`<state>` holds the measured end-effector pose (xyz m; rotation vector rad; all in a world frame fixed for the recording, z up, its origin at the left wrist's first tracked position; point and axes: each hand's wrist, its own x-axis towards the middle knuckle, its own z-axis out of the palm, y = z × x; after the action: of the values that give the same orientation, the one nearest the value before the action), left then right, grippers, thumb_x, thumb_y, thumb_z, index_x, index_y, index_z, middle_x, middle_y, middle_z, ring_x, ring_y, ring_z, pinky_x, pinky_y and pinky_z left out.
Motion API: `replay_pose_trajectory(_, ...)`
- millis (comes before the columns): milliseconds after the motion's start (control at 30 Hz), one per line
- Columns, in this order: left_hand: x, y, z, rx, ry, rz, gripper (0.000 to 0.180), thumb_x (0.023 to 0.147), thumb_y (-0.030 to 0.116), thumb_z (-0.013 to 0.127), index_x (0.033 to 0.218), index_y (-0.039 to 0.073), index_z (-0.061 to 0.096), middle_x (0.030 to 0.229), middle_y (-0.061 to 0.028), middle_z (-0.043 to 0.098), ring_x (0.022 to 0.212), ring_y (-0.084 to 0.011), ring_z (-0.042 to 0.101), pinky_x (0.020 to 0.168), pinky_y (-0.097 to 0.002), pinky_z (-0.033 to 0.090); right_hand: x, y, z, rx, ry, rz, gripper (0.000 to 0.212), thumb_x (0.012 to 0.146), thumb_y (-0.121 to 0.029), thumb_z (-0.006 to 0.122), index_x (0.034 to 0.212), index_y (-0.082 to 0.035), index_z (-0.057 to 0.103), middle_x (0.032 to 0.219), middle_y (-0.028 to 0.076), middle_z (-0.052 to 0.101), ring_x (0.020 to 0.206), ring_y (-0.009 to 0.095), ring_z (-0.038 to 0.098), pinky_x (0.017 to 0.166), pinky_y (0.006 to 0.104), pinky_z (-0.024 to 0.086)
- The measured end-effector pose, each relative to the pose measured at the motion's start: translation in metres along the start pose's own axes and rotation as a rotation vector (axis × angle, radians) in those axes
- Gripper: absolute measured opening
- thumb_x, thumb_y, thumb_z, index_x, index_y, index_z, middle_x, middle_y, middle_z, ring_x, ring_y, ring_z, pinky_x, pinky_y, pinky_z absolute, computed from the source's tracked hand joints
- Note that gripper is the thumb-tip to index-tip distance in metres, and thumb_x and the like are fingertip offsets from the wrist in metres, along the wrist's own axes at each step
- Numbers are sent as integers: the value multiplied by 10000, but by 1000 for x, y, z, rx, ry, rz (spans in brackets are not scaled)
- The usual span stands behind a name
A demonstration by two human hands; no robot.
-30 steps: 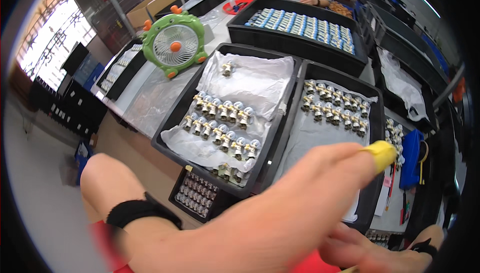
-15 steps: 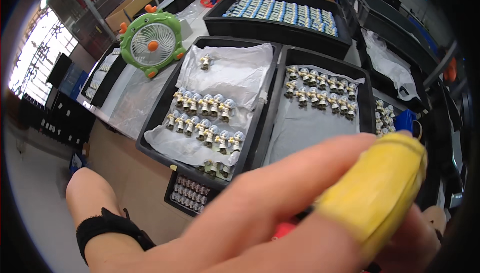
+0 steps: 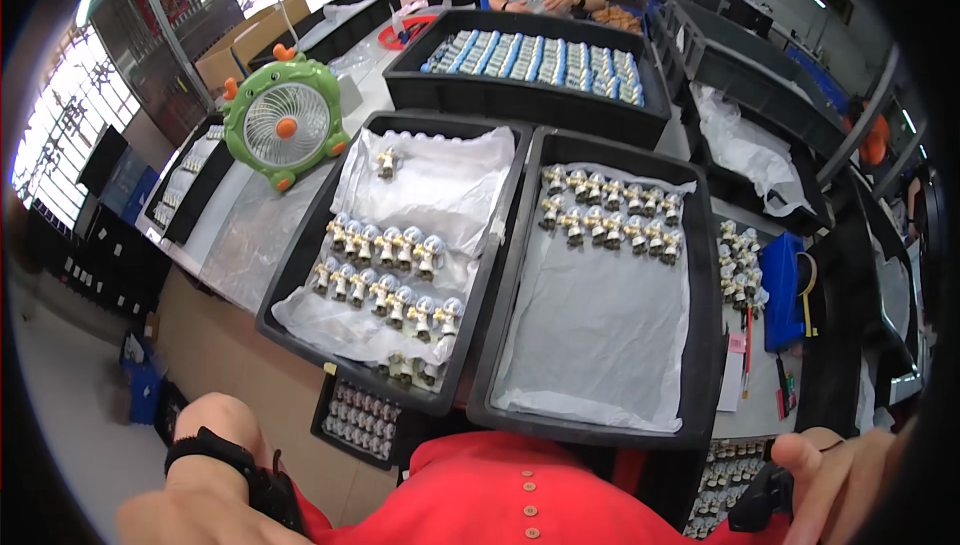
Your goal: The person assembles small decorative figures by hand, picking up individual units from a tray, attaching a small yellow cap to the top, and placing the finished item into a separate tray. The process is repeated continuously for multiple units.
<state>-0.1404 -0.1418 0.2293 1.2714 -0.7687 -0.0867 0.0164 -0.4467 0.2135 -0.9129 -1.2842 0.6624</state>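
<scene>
Figurines (image 3: 384, 292), small, white with gold and dark parts: in the left black tray (image 3: 463, 357), one at the far end, two rows mid-tray, several at the near end; in the right black tray (image 3: 703, 325), two rows at the far end. Both trays lined with pale sheet (image 3: 605, 335). Further figurines (image 3: 741, 267), clustered beside a blue dispenser (image 3: 783, 290).

Left hand (image 3: 200, 517): lower left, well apart from the trays; finger spread and hold cannot be told. Right hand (image 3: 845, 480): lower right, fingers partly extended; contents cannot be told.

Green fan (image 3: 286, 128): left of the trays.
</scene>
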Motion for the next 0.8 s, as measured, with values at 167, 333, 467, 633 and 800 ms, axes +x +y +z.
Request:
replay_pose_trajectory(167,-1,-49,-16,-3,105,382,197,817,-44,575,1007,5,566,844,-142,609,779,-246,592,747,-349,480,7,30,12,93,387,-4,282,862,-99,600,1111,19,547,838,158,649,768,264,634,879,442,451)
replay_pose_trajectory(333,8,-110,-21,-30,450,-61,469,857,-37,547,1298,20,398,1204,-122,501,1114,-194,503,908,-333,439,49,83,7,-688,133,-78,299,799,-2,680,1092,-35,629,937,102,643,810,209,636,706,293,505)
replay_pose_trajectory(467,23,-141,-31,-235,375,-210,682,850,69,629,1409,77,239,1309,-84,394,1198,-181,436,966,-319,404,52,113,10,-732,117,-165,317,746,-17,727,1054,-31,649,983,103,626,836,213,652,878,380,497)
replay_pose_trajectory(633,25,-153,-34,-302,356,-256,743,819,95,679,1419,81,240,1298,-66,420,1200,-172,444,973,-303,402,52,128,5,-778,111,-327,265,766,-71,722,1025,-43,670,922,73,630,812,195,623,712,287,520)
replay_pose_trajectory(800,26,-162,-40,-393,312,-257,765,801,53,677,1423,92,233,1312,-87,407,1172,-167,467,968,-300,408,54,117,7,-659,97,-155,307,763,-60,726,1053,-6,641,969,106,658,830,200,640,861,358,484)
